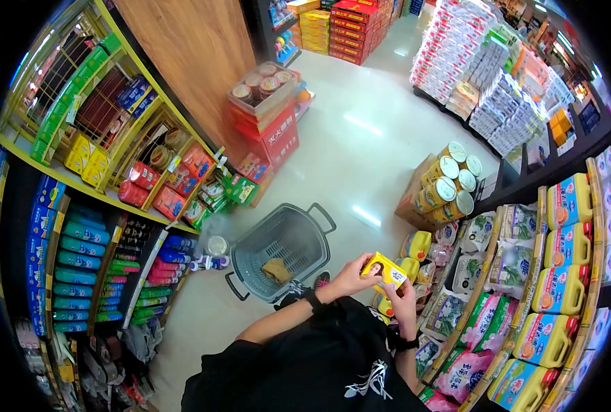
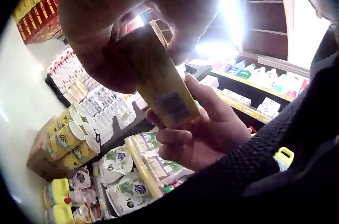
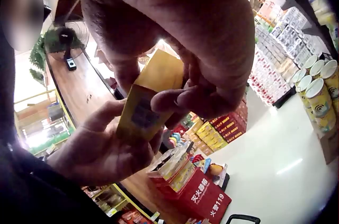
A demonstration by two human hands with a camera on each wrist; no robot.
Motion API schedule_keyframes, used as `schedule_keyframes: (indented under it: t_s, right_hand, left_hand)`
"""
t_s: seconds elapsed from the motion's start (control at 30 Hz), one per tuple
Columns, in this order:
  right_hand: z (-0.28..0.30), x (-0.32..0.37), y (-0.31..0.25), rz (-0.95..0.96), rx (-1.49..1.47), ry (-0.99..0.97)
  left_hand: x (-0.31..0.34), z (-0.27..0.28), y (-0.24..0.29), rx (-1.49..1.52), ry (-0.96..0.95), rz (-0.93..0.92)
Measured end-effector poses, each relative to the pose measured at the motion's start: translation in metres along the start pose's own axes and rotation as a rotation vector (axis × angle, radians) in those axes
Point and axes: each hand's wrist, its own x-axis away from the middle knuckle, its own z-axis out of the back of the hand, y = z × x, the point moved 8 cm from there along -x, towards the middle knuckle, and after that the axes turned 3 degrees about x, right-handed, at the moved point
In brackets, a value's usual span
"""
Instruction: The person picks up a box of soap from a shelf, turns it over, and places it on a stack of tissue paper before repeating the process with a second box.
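A small yellow box (image 1: 386, 270) with a portrait on its face is held between both hands in front of the torso. My left hand (image 1: 355, 277) grips its left end, and my right hand (image 1: 403, 305) pinches the end nearer the right-hand shelves. Seen from the left wrist, the box (image 2: 161, 78) is tilted, the right hand's (image 2: 204, 134) thumb and fingers round its lower end. In the right wrist view the left hand (image 3: 108, 150) holds the box (image 3: 143, 110) from below, with the right hand (image 3: 180, 38) over it; its fingers partly hide the box.
A grey basket (image 1: 272, 242) with a tan item (image 1: 276, 270) inside stands on the floor. Shelves of packaged goods (image 1: 79, 264) line the left; detergent jugs (image 1: 551, 288) and bags fill the right. Yellow tubs (image 1: 437, 194) in a carton and a red box (image 1: 278, 141) stand ahead.
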Motion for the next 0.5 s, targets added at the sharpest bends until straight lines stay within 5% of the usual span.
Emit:
schedule_keyframes:
  t_s: [0.5]
  right_hand:
    - [-0.013, -0.015, -0.001, -0.059, -0.034, 0.076]
  left_hand:
    - [-0.022, 0.015, -0.007, 0.051, 0.039, 0.049]
